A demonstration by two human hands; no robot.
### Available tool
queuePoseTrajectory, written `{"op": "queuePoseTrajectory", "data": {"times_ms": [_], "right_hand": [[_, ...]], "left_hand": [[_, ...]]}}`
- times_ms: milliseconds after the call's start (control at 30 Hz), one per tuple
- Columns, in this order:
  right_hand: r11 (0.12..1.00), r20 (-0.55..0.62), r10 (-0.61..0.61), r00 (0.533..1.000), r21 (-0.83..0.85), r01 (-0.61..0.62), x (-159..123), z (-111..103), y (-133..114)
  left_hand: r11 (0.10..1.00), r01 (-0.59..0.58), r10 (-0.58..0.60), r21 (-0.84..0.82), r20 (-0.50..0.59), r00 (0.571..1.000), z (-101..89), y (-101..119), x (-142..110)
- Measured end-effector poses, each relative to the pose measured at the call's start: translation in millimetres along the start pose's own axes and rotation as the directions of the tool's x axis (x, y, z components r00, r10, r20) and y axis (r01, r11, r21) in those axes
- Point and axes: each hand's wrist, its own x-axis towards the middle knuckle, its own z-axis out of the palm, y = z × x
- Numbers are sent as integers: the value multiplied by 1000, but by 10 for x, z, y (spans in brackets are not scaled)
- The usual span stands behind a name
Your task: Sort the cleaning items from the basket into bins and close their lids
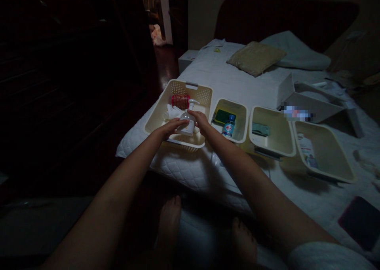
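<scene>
The left hand [172, 127] and right hand [200, 121], half-curled, are cupping a clear, white-labelled plastic pump bottle [187, 128]; even pressure should be steadying it.

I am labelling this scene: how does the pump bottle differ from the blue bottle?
The pump bottle has a white pump; the blue bottle has a blue cap. The left hand and right hand hold the pump bottle; the blue bottle sits untouched in a basket. Both appear labelled.

Dim room; bed [231, 86] with white quilted cover, dark headboard [285, 21], plain wall [202, 21] behind. Low white nightstand [185, 59] beside it. Dark reddish floor [163, 74], brighter doorway [151, 9] beyond.
</scene>
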Motion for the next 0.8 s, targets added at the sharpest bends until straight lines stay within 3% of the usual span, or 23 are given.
{"op": "queuePoseTrajectory", "data": {"times_ms": [300, 533, 667, 800], "right_hand": [[1000, -182, -3, 983, -4, 3, 60, -2, 35], [999, -176, -29, 984, -45, 21, 62, -5, 33], [999, -153, -22, 988, -40, 16, 27, 9, 18], [1000, -42, 3, 999, -9, -3, -19, 11, 4]], "left_hand": [[1000, 26, -26, 11, -23, 999, 68, 111, -92], [999, 19, -16, -51, 63, 998, 60, 74, -66], [999, 35, -35, 3, 20, 999, 44, 55, -53], [997, 46, -43, 56, -52, 998, 38, 51, -55]]}}
